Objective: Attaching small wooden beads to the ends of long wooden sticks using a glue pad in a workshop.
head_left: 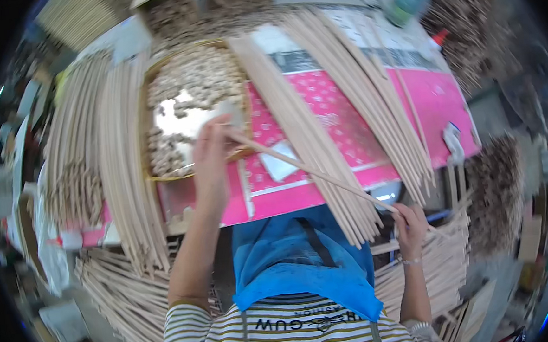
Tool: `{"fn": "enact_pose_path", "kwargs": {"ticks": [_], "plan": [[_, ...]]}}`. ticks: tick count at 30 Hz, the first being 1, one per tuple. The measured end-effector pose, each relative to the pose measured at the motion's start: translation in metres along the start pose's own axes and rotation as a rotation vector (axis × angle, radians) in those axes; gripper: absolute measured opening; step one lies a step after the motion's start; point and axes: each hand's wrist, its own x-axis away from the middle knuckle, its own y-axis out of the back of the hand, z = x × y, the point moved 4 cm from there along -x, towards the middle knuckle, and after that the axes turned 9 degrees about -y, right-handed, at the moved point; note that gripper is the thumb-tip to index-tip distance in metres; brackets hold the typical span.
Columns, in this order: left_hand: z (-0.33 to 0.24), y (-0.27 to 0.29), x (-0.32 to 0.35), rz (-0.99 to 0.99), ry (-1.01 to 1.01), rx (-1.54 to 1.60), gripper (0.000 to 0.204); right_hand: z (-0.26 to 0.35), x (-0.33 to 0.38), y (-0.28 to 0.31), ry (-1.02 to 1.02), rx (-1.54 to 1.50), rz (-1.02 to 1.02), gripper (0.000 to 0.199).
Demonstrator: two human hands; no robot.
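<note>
One long thin wooden stick [342, 185] slants across the table in front of me, held between my two hands. My left hand [211, 147] is closed on its upper left end, over the near right part of a yellow-rimmed tray [146, 138]. Inside that tray lie many small light wooden pieces [200, 68], with a bare white patch among them. My right hand [411, 225] pinches the stick near its lower right end, past the table's front edge. Beneath the stick a row of pale wooden sticks [302, 118] lies on the table. Motion slightly blurs my left fingers.
More stick bundles lie left of the tray [123, 143] and to the right [357, 89]. A pink patterned sheet [432, 109] covers the table. A green bottle with a blue cap [407, 3] stands far right. Stacked sticks [120, 293] sit below the table's front edge.
</note>
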Motion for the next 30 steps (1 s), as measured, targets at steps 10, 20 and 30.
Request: {"fn": "enact_pose_path", "kwargs": {"ticks": [10,20,30], "plan": [[0.003,-0.078,-0.022,0.500,0.084,0.363,0.054,-0.031,0.087,0.007,-0.323,-0.392,0.185,0.020],[0.008,-0.187,0.057,0.917,0.314,0.306,0.077,-0.201,0.210,0.031,-0.949,-0.394,-0.741,0.037],[0.029,-0.073,0.054,0.624,0.359,0.044,0.046,-0.333,0.249,0.123,-0.937,0.400,-0.653,0.037]]}}
